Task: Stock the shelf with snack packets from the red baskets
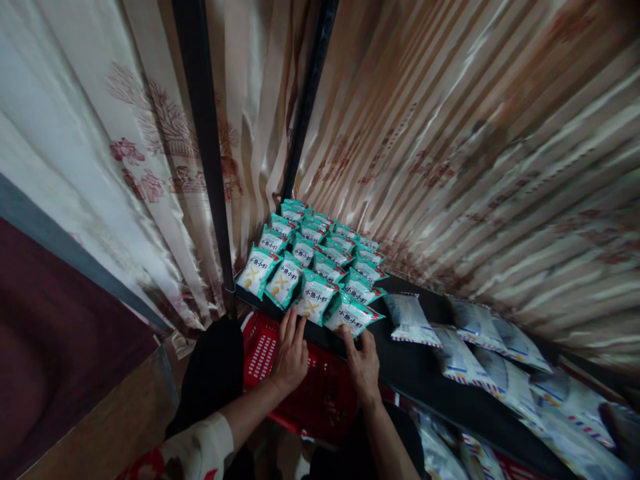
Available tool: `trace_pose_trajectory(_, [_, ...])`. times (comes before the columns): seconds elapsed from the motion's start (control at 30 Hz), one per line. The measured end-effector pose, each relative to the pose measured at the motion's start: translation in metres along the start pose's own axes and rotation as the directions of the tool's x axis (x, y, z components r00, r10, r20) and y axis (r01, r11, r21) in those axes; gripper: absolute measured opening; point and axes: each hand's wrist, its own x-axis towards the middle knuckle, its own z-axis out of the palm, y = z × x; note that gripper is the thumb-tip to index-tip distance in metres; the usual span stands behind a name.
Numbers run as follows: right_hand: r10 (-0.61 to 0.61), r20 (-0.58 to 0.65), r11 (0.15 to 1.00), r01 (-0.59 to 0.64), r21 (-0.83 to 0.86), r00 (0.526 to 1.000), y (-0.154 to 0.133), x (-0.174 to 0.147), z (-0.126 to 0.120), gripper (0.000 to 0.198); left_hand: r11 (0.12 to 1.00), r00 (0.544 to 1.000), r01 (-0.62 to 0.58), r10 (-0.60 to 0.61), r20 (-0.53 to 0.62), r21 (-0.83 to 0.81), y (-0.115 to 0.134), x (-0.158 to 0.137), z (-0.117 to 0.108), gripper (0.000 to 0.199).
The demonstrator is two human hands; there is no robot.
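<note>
Both hands rest open at the front edge of a dark shelf. The left hand touches a teal snack packet; the right hand seems to finger the neighbouring packet. A red basket sits below.

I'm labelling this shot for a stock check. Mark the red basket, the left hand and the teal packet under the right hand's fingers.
Red basket (263,353): head view, on its left mesh wall.
Left hand (290,357): head view, back of the hand.
Teal packet (353,317): head view, middle of its front.
</note>
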Motion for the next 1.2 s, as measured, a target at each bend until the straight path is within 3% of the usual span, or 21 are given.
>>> trace_pose_trajectory(0.3, [-0.005, 0.002, 0.999, 0.005, 0.043, 1.000, -0.003, -0.003, 0.002, 0.049, 1.000, 0.997, 0.008, -0.007, -0.074, 0.016, -0.005, 0.005, -0.006, 0.049])
trace_pose_trajectory(0.5, [-0.005, -0.036, 0.994, 0.009, 0.105, 0.999, -0.006, -0.004, 0.005, 0.053, 0.999, 0.998, 0.030, -0.030, -0.063, 0.011, -0.006, -0.003, -0.009, 0.045])
trace_pose_trajectory(0.8, [-0.034, -0.027, 0.999, 0.035, 0.035, 0.999, -0.008, -0.005, 0.003, 0.047, 1.000, 0.996, -0.007, 0.010, -0.092, 0.026, -0.009, -0.002, -0.009, 0.040])
trace_pose_trajectory(0.97, [-0.053, -0.109, 0.992, 0.065, 0.113, 0.993, 0.000, -0.009, 0.005, 0.057, 1.000, 0.995, -0.011, 0.012, -0.096, 0.018, -0.009, -0.001, -0.012, 0.032])
trace_pose_trajectory(1.1, [-0.053, -0.097, 0.976, 0.072, 0.204, 0.994, 0.006, -0.011, 0.006, 0.054, 1.000, 0.994, -0.010, 0.011, -0.105, 0.009, -0.003, -0.006, -0.014, 0.027])
trace_pose_trajectory(1.2, [-0.040, -0.095, 0.966, 0.063, 0.252, 0.995, 0.005, -0.012, 0.005, 0.052, 0.997, 0.992, -0.074, 0.076, -0.100, 0.029, 0.007, -0.009, -0.017, 0.030])
